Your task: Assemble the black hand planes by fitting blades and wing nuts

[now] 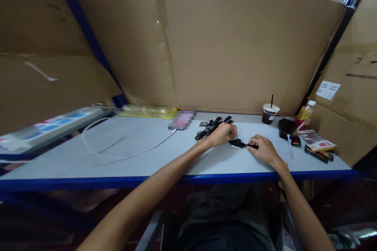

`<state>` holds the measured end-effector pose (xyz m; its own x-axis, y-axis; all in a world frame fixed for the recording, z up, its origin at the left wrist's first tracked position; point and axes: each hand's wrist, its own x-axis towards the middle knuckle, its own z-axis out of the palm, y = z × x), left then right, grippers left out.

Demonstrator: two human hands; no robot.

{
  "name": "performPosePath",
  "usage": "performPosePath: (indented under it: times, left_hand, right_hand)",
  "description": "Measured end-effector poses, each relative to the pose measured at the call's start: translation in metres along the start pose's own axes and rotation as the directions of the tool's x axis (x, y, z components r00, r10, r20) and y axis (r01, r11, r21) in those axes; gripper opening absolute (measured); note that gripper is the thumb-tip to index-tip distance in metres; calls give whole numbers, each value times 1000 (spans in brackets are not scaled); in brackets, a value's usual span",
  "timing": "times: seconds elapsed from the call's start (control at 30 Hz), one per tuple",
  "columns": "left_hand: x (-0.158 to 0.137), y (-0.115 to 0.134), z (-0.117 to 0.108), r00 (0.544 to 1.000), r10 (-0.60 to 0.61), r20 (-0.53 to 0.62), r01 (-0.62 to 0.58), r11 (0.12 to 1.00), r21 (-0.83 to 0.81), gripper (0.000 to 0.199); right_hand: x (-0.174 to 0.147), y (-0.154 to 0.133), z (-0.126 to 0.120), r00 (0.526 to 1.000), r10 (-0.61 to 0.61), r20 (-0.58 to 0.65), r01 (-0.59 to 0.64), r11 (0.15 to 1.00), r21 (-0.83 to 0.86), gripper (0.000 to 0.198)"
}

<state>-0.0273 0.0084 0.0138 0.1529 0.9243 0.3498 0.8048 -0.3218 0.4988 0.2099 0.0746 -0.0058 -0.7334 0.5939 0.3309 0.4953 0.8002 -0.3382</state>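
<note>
My right hand [263, 148] is closed around the thin black handle of a scraper-like tool [238, 143], which lies low over the table with its wider head pointing left. Its exact kind is hard to make out. Just above that head is my left hand [223, 134], fingers curled together in a pinch. Something small and pale shows near its fingertips, too small to name. Behind my left hand lies a loose pile of similar black-handled tools [209, 127] with some grey metal parts, partly covered by the hand.
Left of the pile lies a phone [182, 120] on a white cable [141, 152]. A lidded drink cup [269, 113], a bottle [305, 114], a black case [286, 128] and a packet [316, 140] stand or lie at right. Cardboard [218, 47] walls the back.
</note>
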Motion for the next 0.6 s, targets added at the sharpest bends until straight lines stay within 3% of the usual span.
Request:
performPosePath:
  times: [0.17,0.33,0.6]
  left_hand:
    - [-3,4,6,996,91,9,-91,995,37,13]
    - [-5,6,10,995,95,31,-97,993,67,14]
    - [-5,4,17,986,170,7,-165,949,270,16]
  right_hand:
    - [0,-1,1,1000,1,-7,-1,1000,-5,4]
    - [1,-1,1,1000,3,-5,-3,1000,-3,4]
    - [0,-2,0,1000,-8,-11,8,1000,-4,4]
